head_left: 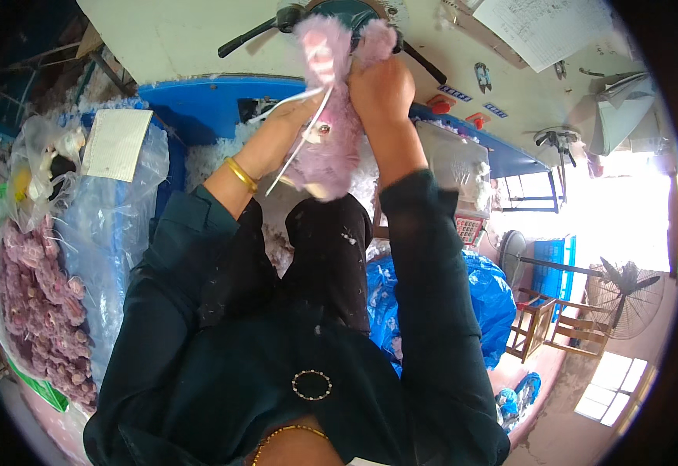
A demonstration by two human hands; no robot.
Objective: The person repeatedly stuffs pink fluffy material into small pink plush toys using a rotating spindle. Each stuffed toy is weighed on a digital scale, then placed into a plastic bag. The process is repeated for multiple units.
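A fluffy pinkish-purple plush toy (333, 155), with long ears and a dark eye, hangs between my hands over my lap. My left hand (286, 133) is closed on its left side; the plush hides some of the fingers. White strips of ribbon (301, 144) trail from around that hand across the toy. Near the ears, my right hand (383, 89) is closed around the fluffy fabric. Just beyond the toy is a round dark machine part (343, 14) with black handles (247, 39) sticking out on both sides. The plush covers some of it.
At left, a clear plastic bag (40, 303) holds many purple plush pieces, beside a blue bin (169, 159) with a sheet of paper (117, 144). White fluff (207, 161) lies below the machine. Red knobs (441, 104) line its front. Blue plastic (490, 303) and a fan (626, 295) are at right.
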